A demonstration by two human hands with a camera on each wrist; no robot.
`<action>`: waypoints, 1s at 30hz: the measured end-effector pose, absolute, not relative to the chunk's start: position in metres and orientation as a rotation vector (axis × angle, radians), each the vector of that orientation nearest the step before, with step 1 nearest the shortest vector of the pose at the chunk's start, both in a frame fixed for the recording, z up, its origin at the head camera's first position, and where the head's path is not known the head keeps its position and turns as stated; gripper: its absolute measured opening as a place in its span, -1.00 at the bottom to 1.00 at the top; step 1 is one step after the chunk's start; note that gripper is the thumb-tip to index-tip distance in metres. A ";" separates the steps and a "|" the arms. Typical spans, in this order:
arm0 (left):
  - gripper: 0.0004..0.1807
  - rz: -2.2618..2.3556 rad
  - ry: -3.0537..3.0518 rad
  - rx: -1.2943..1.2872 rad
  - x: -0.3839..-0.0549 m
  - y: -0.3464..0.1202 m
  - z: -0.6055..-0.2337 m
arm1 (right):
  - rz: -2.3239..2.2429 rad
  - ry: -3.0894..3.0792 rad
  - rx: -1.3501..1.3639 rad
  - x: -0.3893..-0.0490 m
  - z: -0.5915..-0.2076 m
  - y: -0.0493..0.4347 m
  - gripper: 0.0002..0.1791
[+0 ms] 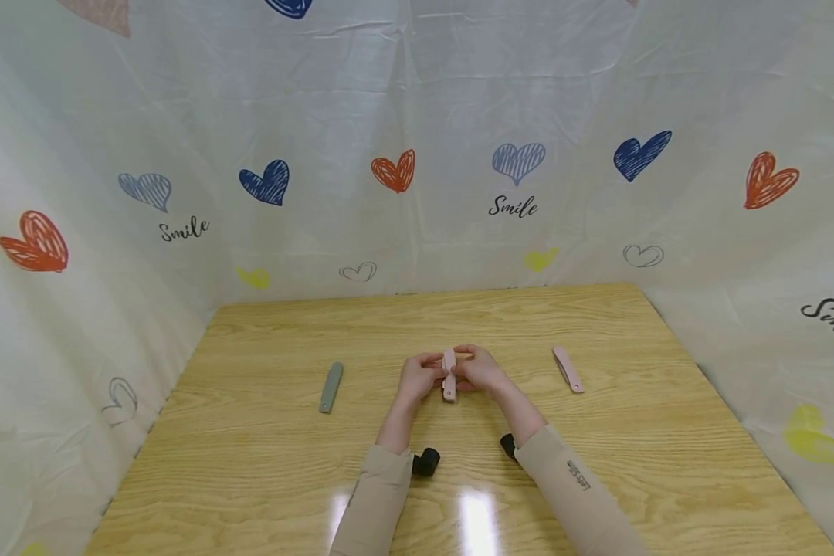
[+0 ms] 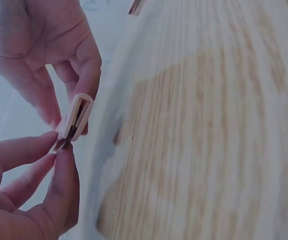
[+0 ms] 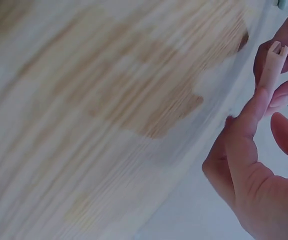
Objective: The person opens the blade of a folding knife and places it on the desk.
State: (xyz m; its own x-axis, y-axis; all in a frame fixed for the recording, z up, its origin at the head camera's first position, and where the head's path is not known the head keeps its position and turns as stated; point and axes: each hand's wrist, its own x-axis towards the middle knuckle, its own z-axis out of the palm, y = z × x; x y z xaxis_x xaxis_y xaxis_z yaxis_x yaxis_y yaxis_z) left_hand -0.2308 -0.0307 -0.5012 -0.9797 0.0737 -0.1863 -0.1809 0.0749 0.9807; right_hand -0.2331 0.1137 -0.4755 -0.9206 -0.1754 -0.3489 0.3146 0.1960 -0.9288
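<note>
Between both hands is a slim pink tool [image 1: 449,386] with a slotted handle and a small round pivot mark, shaped like a folding knife. The left hand [image 1: 418,377] pinches it from the left; in the left wrist view, its thumb and fingers meet at the tool's narrow slot, where a dark part shows. From the other side, the right hand [image 1: 482,371] holds it with fingertips, one finger lying along it in the right wrist view. Fingers partly cover the tool, so whether a blade is out is unclear.
A grey-green tool of like shape [image 1: 330,388] lies on the wooden table [image 1: 264,463] to the left. A second pink one [image 1: 567,371] lies to the right. A white curtain [image 1: 445,93] printed with hearts surrounds the table. Black wrist cameras [image 1: 426,462] sit below the forearms.
</note>
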 end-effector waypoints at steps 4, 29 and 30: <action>-0.60 2.054 2.137 -0.098 -0.232 -0.033 -0.500 | -1.793 2.134 0.117 -0.235 -0.476 0.115 -0.45; -0.58 2.132 1.993 0.091 -0.235 -0.050 -0.500 | -1.904 2.038 -0.246 -0.227 -0.476 0.126 -0.32; -0.58 2.127 1.998 0.093 -0.235 -0.050 -0.499 | -1.903 2.038 -0.249 -0.227 -0.476 0.126 -0.32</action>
State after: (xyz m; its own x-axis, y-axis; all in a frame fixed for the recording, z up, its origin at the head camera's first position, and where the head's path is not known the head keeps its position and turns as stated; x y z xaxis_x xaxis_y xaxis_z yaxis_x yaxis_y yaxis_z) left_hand -0.2347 -0.0499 -0.4994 -0.9736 0.2029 -0.1046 -0.1171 -0.0505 0.9918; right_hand -0.2271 0.1263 -0.4757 -0.9267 -0.3538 -0.1270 0.1024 0.0874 -0.9909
